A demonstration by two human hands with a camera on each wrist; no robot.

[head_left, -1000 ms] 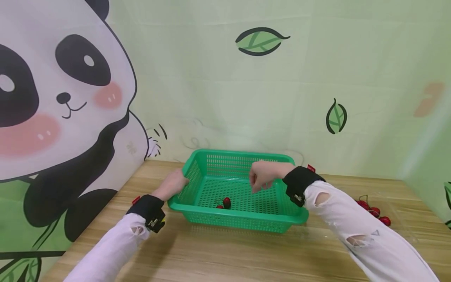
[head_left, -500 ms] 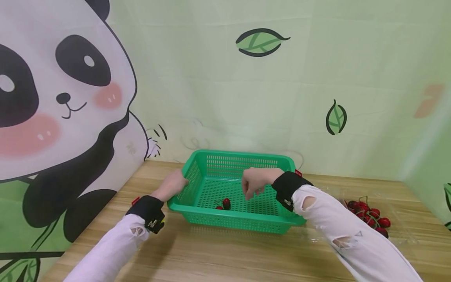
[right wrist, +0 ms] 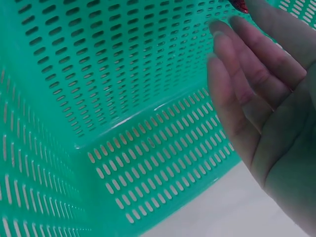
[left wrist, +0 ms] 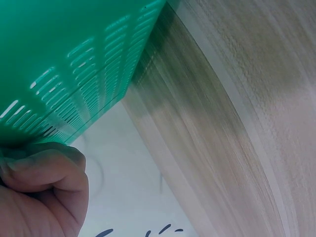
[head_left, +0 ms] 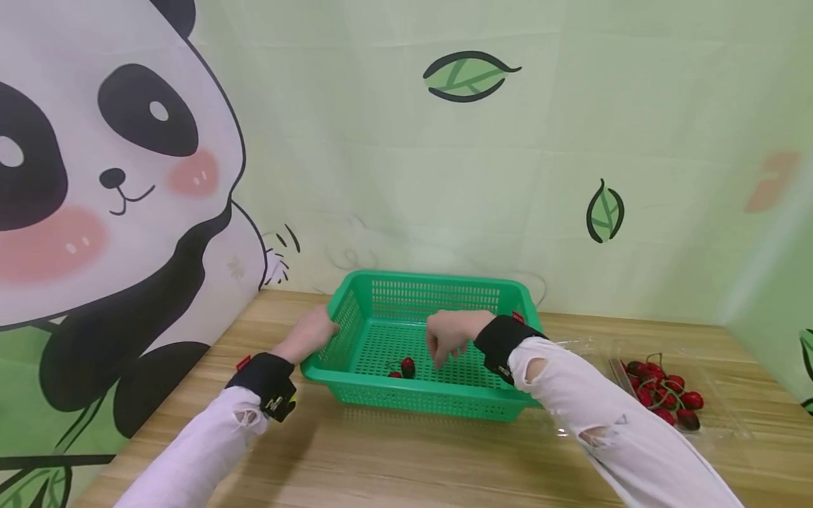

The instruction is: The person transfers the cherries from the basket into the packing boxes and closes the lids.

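A green plastic basket (head_left: pixel 432 398) with slotted walls stands on the table. My left hand (head_left: pixel 308 333) grips its left rim; the left wrist view shows curled fingers (left wrist: pixel 54 170) against the basket's side. Two dark red cherries, an upright cherry (head_left: pixel 408 367) and a lower cherry (head_left: pixel 394 375), lie near the front of the basket floor. Inside the basket, just right of them, hangs my right hand (head_left: pixel 447 335), fingers pointing down. In the right wrist view its fingers (right wrist: pixel 256 74) are loosely bent and apart, with a red cherry (right wrist: pixel 240 5) partly cut off beside the topmost fingertip.
To the right, a clear plastic box (head_left: pixel 720 398) holds a heap of cherries (head_left: pixel 663 391) with green stems. The right sleeve (head_left: pixel 591 402) passes in front of its left part. A wooden table (head_left: pixel 394 458) meets a panda-printed cloth backdrop (head_left: pixel 381 141) behind the basket.
My right hand has moved left and down inside the basket, closer to the two cherries. Its sleeve now uncovers more of the cherry heap. My left hand stays on the rim.
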